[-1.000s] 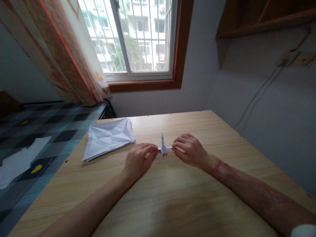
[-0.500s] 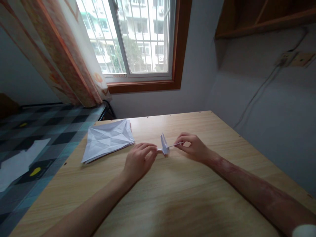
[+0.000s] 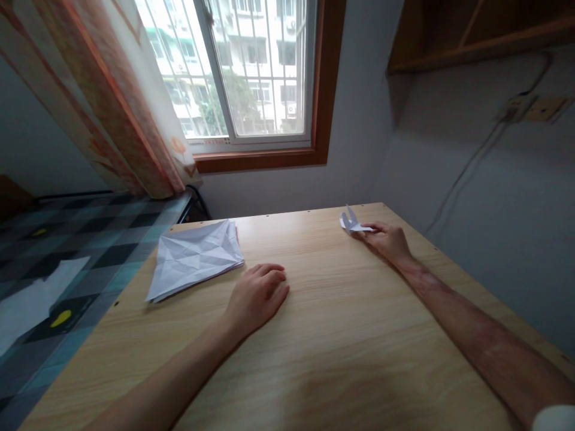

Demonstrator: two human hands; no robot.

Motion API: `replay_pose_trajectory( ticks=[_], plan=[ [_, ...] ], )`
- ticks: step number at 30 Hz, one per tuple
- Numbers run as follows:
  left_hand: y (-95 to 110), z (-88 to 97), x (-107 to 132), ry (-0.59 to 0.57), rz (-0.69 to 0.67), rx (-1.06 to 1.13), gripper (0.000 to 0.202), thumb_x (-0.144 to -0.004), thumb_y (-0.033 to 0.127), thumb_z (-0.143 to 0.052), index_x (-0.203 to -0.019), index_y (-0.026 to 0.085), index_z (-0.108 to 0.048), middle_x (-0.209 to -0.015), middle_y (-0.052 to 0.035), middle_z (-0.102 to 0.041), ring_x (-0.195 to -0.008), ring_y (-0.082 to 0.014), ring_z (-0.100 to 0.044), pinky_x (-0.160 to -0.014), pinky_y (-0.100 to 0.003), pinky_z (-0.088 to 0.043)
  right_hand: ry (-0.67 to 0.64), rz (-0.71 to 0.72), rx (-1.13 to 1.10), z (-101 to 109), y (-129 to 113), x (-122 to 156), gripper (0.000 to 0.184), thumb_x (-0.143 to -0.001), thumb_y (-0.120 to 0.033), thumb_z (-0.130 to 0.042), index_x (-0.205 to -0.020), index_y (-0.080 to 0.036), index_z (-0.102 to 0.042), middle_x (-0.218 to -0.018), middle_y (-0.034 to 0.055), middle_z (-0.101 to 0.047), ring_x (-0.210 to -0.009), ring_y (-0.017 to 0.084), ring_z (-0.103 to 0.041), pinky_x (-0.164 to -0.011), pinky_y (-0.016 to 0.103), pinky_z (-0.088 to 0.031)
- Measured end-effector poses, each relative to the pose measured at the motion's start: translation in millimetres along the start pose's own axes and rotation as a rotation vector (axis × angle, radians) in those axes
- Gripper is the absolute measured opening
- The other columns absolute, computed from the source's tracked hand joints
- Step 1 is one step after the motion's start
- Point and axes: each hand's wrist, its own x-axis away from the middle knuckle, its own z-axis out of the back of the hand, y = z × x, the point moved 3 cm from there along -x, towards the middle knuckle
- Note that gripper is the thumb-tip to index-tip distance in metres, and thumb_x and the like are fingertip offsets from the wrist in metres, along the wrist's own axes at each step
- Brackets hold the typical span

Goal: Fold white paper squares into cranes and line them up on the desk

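Observation:
My right hand (image 3: 385, 240) pinches one end of a small folded white paper crane (image 3: 351, 224), near the far right part of the wooden table. The crane has upright pointed flaps, and a flat tip of it reaches back to my fingers. My left hand (image 3: 258, 294) rests on the tabletop near the middle, fingers loosely bent and thumb apart, with nothing in it. To its left lies a stack of creased white paper sheets (image 3: 195, 254), the top one marked with fold lines.
The light wooden table (image 3: 287, 371) stands below a barred window (image 3: 265, 78). At left is a bed with a checked cover (image 3: 130, 248) and a white paper (image 3: 42, 299) on it. A cable (image 3: 467, 161) hangs down the right wall under a wooden shelf (image 3: 480, 51).
My left hand has let go of the paper crane and stays near the same spot. My right hand has carried the crane away to the right and toward the table's far edge.

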Motion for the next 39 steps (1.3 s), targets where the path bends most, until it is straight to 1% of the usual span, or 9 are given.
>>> replay_pose_trajectory(
  ticks=[4,9,12,15,21,27,30,33,39],
  plan=[
    [1.1,-0.3,-0.4,-0.029,0.003,-0.023,0.010,-0.102,0.033,-0.070,-0.104,0.026,-0.076,-0.127,-0.0070,-0.080,-0.115,-0.0292,-0.075,-0.100,-0.045,-0.058,-0.033,0.129,0.193,1.6,8.0,1.5,0.031,-0.091,-0.056,-0.081,-0.106,-0.030,-0.089,-0.097,0.0064,-0.088,-0.084,0.026,-0.081,-0.073,0.032,-0.053],
    [2.8,-0.4,-0.8,-0.044,0.000,-0.044,0.011,-0.104,0.034,-0.067,-0.106,0.025,-0.074,-0.127,-0.0065,-0.080,-0.115,-0.0281,-0.075,-0.101,-0.046,-0.059,-0.130,0.152,0.363,-0.7,10.7,1.1,0.017,-0.093,-0.042,-0.076,-0.101,-0.032,-0.086,-0.091,0.0009,-0.086,-0.078,0.023,-0.078,-0.066,0.031,-0.047],
    [3.8,0.1,-0.9,-0.045,-0.004,-0.052,0.011,-0.103,0.035,-0.067,-0.106,0.026,-0.073,-0.126,-0.0067,-0.080,-0.113,-0.0277,-0.075,-0.100,-0.046,-0.060,-0.088,0.160,0.464,-0.2,9.7,1.9,0.013,-0.092,-0.036,-0.075,-0.099,-0.031,-0.084,-0.095,0.0022,-0.086,-0.082,0.025,-0.077,-0.067,0.032,-0.044],
    [4.2,0.3,-0.5,-0.045,-0.003,-0.056,0.012,-0.104,0.035,-0.066,-0.107,0.026,-0.073,-0.126,-0.0066,-0.080,-0.113,-0.0275,-0.075,-0.100,-0.046,-0.059,-0.030,0.136,0.538,1.0,10.3,1.8,0.012,-0.093,-0.035,-0.073,-0.095,-0.029,-0.083,-0.094,0.0039,-0.086,-0.081,0.027,-0.075,-0.067,0.033,-0.041],
    [2.8,-0.9,0.8,-0.055,0.006,-0.060,0.011,-0.104,0.035,-0.067,-0.107,0.026,-0.072,-0.127,-0.0058,-0.079,-0.114,-0.0278,-0.074,-0.100,-0.046,-0.059,0.026,0.089,0.558,1.7,14.3,1.6,0.016,-0.092,-0.034,-0.072,-0.101,-0.028,-0.084,-0.096,0.0053,-0.086,-0.080,0.027,-0.073,-0.067,0.033,-0.038],
    [2.1,-1.3,1.2,-0.064,0.007,-0.058,0.011,-0.105,0.035,-0.067,-0.108,0.026,-0.072,-0.127,-0.0059,-0.079,-0.114,-0.0279,-0.074,-0.099,-0.046,-0.059,0.005,0.097,0.550,0.4,14.8,2.5,0.020,-0.091,-0.034,-0.073,-0.106,-0.028,-0.084,-0.087,0.0034,-0.083,-0.074,0.025,-0.071,-0.067,0.033,-0.037],
    [2.5,-1.2,1.0,-0.065,0.011,-0.056,0.011,-0.105,0.035,-0.066,-0.108,0.026,-0.072,-0.127,-0.0051,-0.079,-0.115,-0.0279,-0.073,-0.100,-0.046,-0.058,0.016,0.106,0.533,0.6,15.2,2.4,0.021,-0.090,-0.033,-0.073,-0.107,-0.028,-0.083,-0.090,0.0039,-0.084,-0.076,0.026,-0.071,-0.067,0.033,-0.037],
    [3.0,-1.0,0.9,-0.057,0.009,-0.056,0.010,-0.104,0.035,-0.067,-0.107,0.026,-0.072,-0.126,-0.0045,-0.079,-0.114,-0.0274,-0.074,-0.099,-0.045,-0.058,0.027,0.132,0.530,1.0,12.9,2.3,0.027,-0.090,-0.034,-0.073,-0.114,-0.028,-0.083,-0.094,0.0048,-0.084,-0.078,0.027,-0.071,-0.068,0.033,-0.038],
    [3.0,-1.0,1.1,-0.053,-0.008,-0.048,0.008,-0.104,0.033,-0.067,-0.107,0.026,-0.071,-0.126,-0.0048,-0.079,-0.113,-0.0272,-0.073,-0.099,-0.046,-0.058,-0.021,0.169,0.537,2.9,2.6,4.8,0.045,-0.087,-0.042,-0.075,-0.130,-0.028,-0.075,-0.093,0.0046,-0.080,-0.076,0.026,-0.068,-0.070,0.034,-0.041]
  ],
)
